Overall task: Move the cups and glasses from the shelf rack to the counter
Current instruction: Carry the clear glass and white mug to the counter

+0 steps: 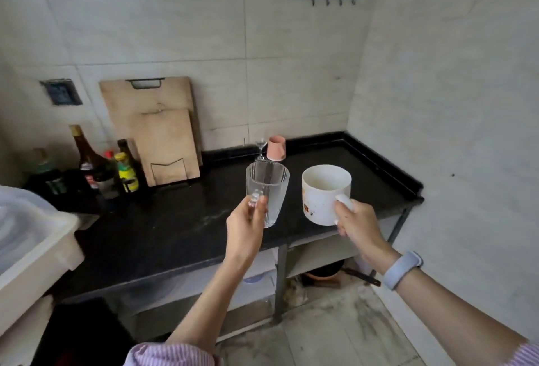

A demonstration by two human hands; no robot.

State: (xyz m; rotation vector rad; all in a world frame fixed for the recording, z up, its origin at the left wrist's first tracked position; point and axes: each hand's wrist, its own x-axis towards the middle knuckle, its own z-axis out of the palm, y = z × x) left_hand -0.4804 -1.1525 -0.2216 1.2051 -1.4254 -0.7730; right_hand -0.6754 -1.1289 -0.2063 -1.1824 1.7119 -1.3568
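bottles [96, 173] left on counter [175, 220]; boards [157, 132] behind, cup [276, 148] rear

Clear ribbed glass mug [267, 190]: upright, held by its handle above the black counter [175, 220]. White mug [326, 193] just beside it: upright, empty, orange print on the side (worn), also held by the handle. On the counter near the back wall: pink cup [276, 148], upside down; small stemmed glass [261, 148], upright, just beside it.

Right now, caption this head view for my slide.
Left hand holds glass mug, right hand white mug, above counter.
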